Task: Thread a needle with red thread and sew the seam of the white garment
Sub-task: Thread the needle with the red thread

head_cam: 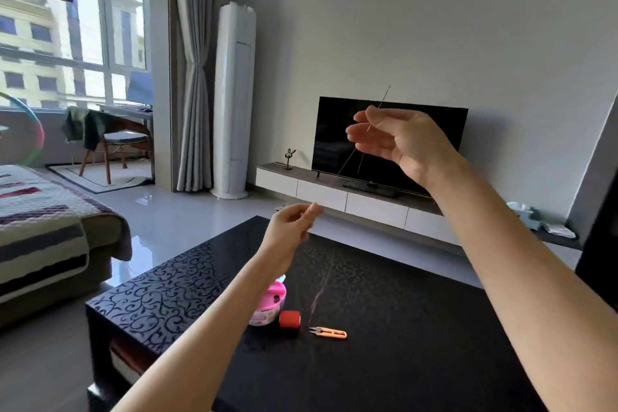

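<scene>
The right hand [398,140] is half open. The thumb and first finger pinch the needle [384,98], and the other fingers are stretched out and a little spread. The needle is thin and stands tilted, with its upper end above the fingers. The left hand [291,227] is nearly closed, and its thumb and first finger pinch the thread [347,160] at the fingertips.

The thread is red and very fine. Two strands hang down from the right hand in front of the dark TV [334,130]. Lower, a faint strand goes down to the bench [418,328], ending near the red spool [289,318].

The right arm is raised high and reaches forward, with the palm turned to the left. The left arm is lower and also stretched forward, with the wrist bent up. The two hands are well apart.

On the bench, the spool stands between a pink box [272,303] and orange snips [329,333].
</scene>
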